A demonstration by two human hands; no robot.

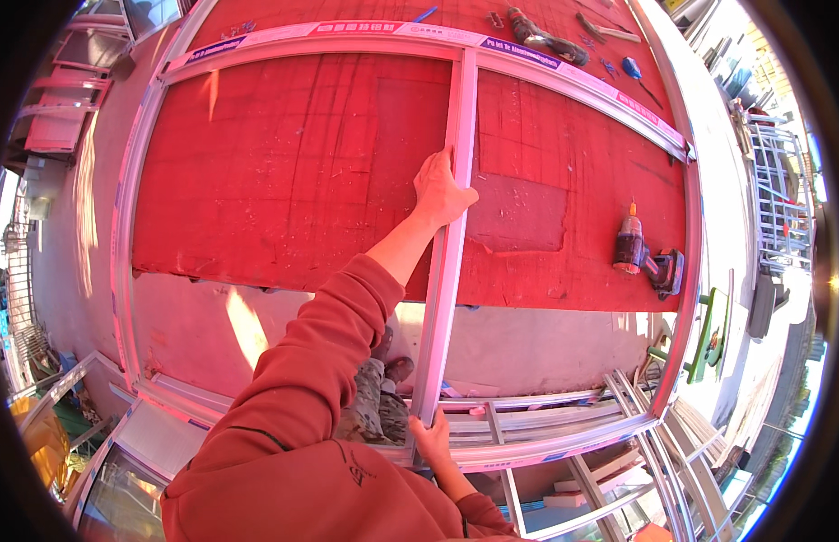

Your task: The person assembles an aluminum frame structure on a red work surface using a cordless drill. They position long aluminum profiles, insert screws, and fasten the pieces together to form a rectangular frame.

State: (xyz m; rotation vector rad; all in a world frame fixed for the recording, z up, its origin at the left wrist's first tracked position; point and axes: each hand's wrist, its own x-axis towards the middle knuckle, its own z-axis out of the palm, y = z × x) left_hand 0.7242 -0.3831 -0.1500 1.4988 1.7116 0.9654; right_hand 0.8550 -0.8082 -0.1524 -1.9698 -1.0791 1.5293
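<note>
A large white metal window frame lies over a red-covered work table, its near part reaching past the table edge. An upright middle bar runs from its far rail to its near rail. My left hand, arm stretched forward, is closed round the upper half of that bar. Close to my body, my right hand grips the bar's near end, where it meets the near rail. Parts of the right hand's fingers are hidden behind the bar.
A cordless drill lies on the table inside the frame's right opening. Beyond the far rail are a dark power tool, a hammer-like tool and a blue item. More metal frames lie at lower right; a green stand is beside the table.
</note>
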